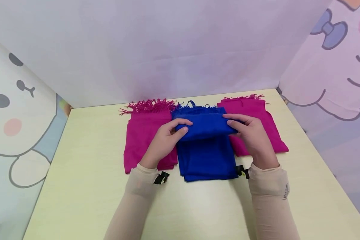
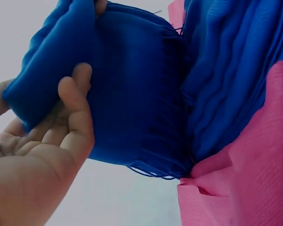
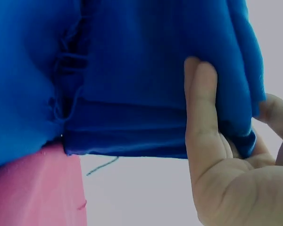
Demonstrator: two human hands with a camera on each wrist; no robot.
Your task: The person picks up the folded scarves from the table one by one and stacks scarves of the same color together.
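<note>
A blue fringed scarf (image 1: pixel 208 156) lies folded in the middle of the table, its upper part lifted into a flat roll. My left hand (image 1: pixel 165 140) grips the left end of that raised fold, thumb in front and fingers behind. At the opposite end my right hand (image 1: pixel 252 135) pinches the fold between thumb and fingers. In the left wrist view, fingers (image 2: pixel 78 122) curl up behind the blue cloth. The right wrist view shows fingers (image 3: pixel 205 103) laid along the scarf's underside, with the thumb on the other face. Blue tassels (image 1: pixel 195 107) stick out at the far edge.
A folded magenta scarf (image 1: pixel 138 140) with tassels lies left of the blue one, partly under my left forearm. Another magenta scarf (image 1: pixel 270 130) lies on the right. Pale yellow table (image 1: pixel 87 160) surrounds them, backed by a white cloth wall (image 1: pixel 168 50) and cartoon-printed side panels.
</note>
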